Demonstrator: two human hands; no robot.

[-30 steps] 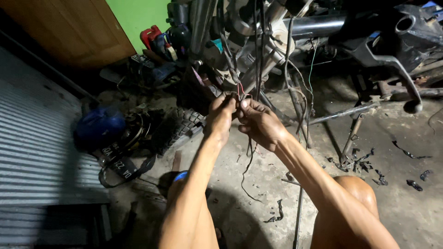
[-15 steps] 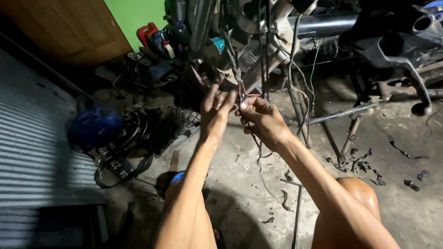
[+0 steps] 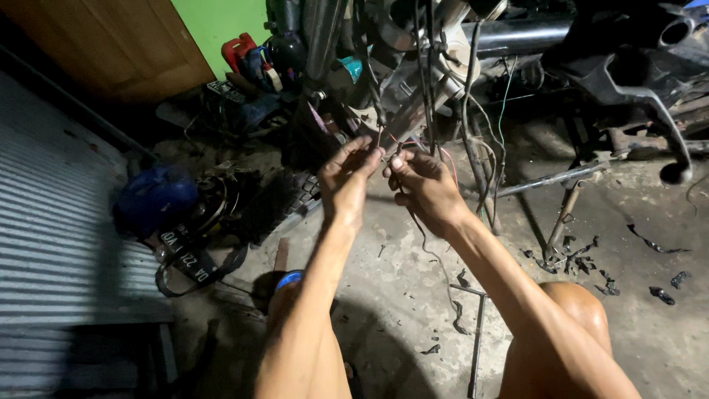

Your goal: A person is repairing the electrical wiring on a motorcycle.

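this is a rough motorcycle repair workshop, or a garage used as one. a stripped motorcycle frame [image 3: 413, 66] with loose wires [image 3: 473, 148] hanging from it stands on a stained, dusty concrete floor [image 3: 413, 295]. a handlebar with brake lever [image 3: 650, 89] juts in at upper right. beside a corrugated metal shutter [image 3: 59, 244] lie a blue helmet [image 3: 151, 196] and dark spare parts [image 3: 258, 199]. black scraps of stripped insulation [image 3: 583, 255] litter the floor. red bottles and cans [image 3: 247, 55] crowd against a green wall [image 3: 218, 22]
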